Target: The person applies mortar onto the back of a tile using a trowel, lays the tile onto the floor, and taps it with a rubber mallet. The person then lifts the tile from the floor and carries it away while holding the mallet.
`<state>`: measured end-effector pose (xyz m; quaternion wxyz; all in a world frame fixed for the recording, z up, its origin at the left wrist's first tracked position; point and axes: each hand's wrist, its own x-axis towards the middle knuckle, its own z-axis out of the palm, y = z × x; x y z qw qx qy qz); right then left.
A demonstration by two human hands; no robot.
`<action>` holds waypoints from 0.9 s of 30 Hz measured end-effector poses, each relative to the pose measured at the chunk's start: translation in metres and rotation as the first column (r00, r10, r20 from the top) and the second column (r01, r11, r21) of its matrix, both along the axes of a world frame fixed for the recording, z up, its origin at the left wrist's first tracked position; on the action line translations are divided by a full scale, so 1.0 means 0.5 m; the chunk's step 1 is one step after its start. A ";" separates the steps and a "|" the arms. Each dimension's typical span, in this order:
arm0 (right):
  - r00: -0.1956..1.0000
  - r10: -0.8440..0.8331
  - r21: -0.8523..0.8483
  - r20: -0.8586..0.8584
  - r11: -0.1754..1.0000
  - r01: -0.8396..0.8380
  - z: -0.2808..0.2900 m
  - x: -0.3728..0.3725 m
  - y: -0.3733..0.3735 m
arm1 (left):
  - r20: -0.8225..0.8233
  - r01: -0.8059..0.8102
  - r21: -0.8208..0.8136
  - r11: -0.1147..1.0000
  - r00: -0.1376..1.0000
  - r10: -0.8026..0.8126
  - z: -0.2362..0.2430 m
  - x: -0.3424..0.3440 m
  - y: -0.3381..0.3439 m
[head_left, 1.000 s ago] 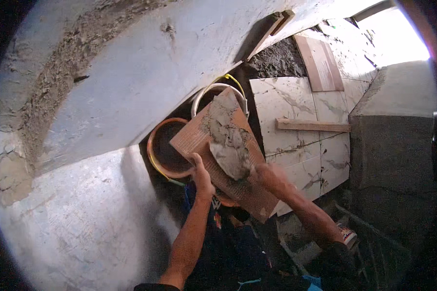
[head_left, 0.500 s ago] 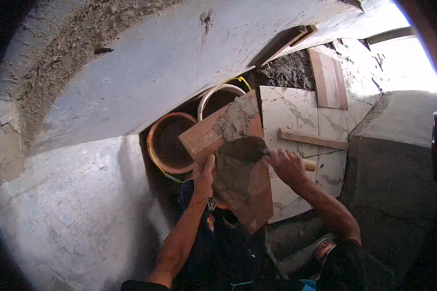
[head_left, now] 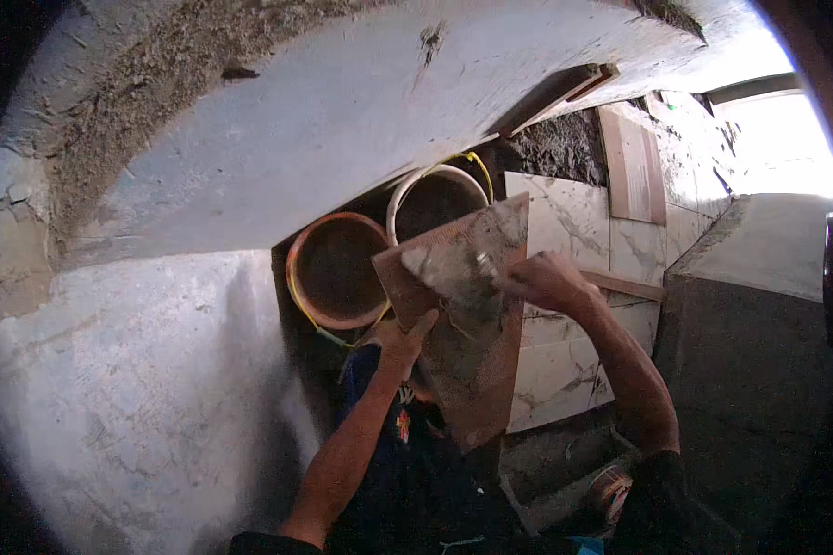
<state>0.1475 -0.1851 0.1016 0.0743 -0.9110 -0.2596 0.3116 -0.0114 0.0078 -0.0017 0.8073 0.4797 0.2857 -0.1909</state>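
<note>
A reddish-brown tile [head_left: 477, 393], its ribbed back facing up, lies tilted across my lap. Fingers beneath and thumb on top, my left hand [head_left: 401, 344] grips its left edge. My right hand [head_left: 551, 280] is closed round a trowel [head_left: 446, 270], whose handle is mostly hidden by the fingers. Motion smears the trowel's blade, which is over the upper part of the tile. Grey mortar [head_left: 502, 225] covers much of that upper part, with a thinner smear farther down.
An orange-rimmed bucket [head_left: 292, 268] and a white-rimmed bucket [head_left: 394, 205] stand beyond the tile, against the wall [head_left: 305, 139]. Marbled white floor tiles [head_left: 551, 370] lie to the right, with a wooden strip [head_left: 625, 285] and a loose brown tile [head_left: 634, 176] on them.
My right hand has turned and moved slightly up with the trowel, whose blade now shows pale instead of dark. The view has shifted a little, and the wooden strip is partly covered by my hand.
</note>
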 end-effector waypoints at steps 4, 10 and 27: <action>0.998 0.011 -0.038 0.059 0.999 -0.009 -0.028 0.006 0.042 | -0.040 -0.010 -0.128 0.992 0.999 0.005 0.003 -0.001 0.002; 0.925 -0.272 -0.070 0.265 0.951 0.300 -0.023 0.019 0.008 | 0.206 -0.092 0.001 0.996 0.974 0.090 -0.010 0.000 -0.011; 0.882 0.383 -0.198 -0.273 0.875 -0.441 -0.034 -0.220 -0.081 | -0.189 -0.081 0.200 0.976 0.975 0.120 -0.006 0.001 0.017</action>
